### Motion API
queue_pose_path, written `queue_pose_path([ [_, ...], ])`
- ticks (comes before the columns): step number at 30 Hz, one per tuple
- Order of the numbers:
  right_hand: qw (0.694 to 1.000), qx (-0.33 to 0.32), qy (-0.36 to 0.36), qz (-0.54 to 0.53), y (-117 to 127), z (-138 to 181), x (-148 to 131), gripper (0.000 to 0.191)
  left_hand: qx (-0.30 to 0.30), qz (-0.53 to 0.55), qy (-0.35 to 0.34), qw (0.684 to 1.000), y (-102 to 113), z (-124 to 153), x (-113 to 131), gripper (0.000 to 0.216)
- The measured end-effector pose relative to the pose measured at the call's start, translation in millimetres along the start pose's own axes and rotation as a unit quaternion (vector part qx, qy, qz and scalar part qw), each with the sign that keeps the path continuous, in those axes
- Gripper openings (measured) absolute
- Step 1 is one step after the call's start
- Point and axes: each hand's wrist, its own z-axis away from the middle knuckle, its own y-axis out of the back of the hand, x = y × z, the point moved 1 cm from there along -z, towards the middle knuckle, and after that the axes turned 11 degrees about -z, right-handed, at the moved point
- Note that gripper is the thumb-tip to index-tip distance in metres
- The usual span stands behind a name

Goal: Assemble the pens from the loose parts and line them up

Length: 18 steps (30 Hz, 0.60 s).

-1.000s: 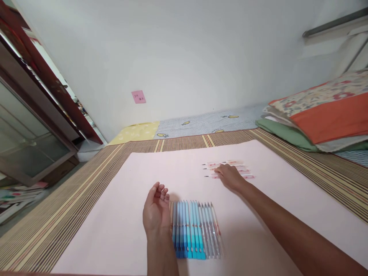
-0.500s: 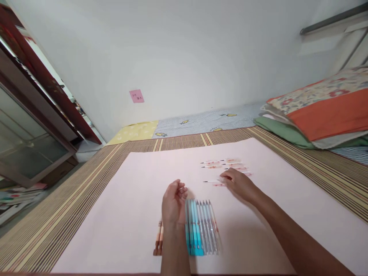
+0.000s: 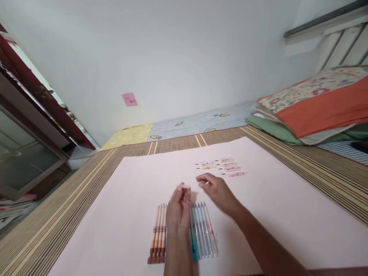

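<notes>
My left hand (image 3: 180, 209) is palm up, with a thin pale pen refill (image 3: 184, 186) pinched sideways at its fingertips. To its right my right hand (image 3: 217, 191) hovers over the pink sheet, thumb and forefinger slightly apart, with nothing visible between them. Beneath my left forearm lies a row of pens: brown-and-cream pens (image 3: 157, 234) on the left, turquoise pens (image 3: 193, 245) partly hidden by the arm, and clear silvery pens (image 3: 204, 230) on the right. Beyond my right hand, several white refills with pinkish labels (image 3: 230, 169) lie in two columns.
The pink sheet (image 3: 115, 214) lies on a striped mat (image 3: 83, 184). Folded bedding (image 3: 322, 107) is piled at the right. A pink note (image 3: 130, 99) is stuck on the white wall (image 3: 184, 50). A glass-fronted cabinet (image 3: 25, 157) stands at the left.
My right hand has moved left from among the refills toward my left hand. One refill has left the sheet and is now in my left hand. The view has shifted slightly.
</notes>
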Motion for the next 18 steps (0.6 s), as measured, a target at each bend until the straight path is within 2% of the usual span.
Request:
queue_pose_path([
  [3, 0.992, 0.076, -0.051, 0.089, 32, -1, 21, 0.016, 0.027, 0.047, 0.037, 0.998, 1, -1, 7, 0.013],
  [5, 0.99, 0.071, -0.077, 0.097, 44, 9, 22, 0.013, 0.043, 0.075, 0.047, 0.995, -1, 0, 10, 0.013],
  [6, 0.991, 0.037, -0.094, 0.083, 46, 17, 19, 0.014, 0.046, 0.087, 0.047, 0.994, -2, 0, 10, 0.014],
  [8, 0.99, -0.083, -0.106, 0.045, 41, 39, 7, 0.013, 0.049, 0.101, 0.047, 0.993, -4, 1, 10, 0.013],
  [10, 0.979, -0.156, -0.12, 0.043, 31, 61, -4, 0.01, 0.05, 0.105, 0.049, 0.992, -5, 2, 11, 0.013],
  [14, 0.966, -0.166, -0.163, 0.117, 15, 96, -9, 0.015, 0.043, 0.11, 0.051, 0.992, -4, 2, 11, 0.013],
  [18, 0.959, -0.166, -0.168, 0.158, 4, 110, -3, 0.021, 0.043, 0.11, 0.052, 0.992, -2, 2, 11, 0.013],
])
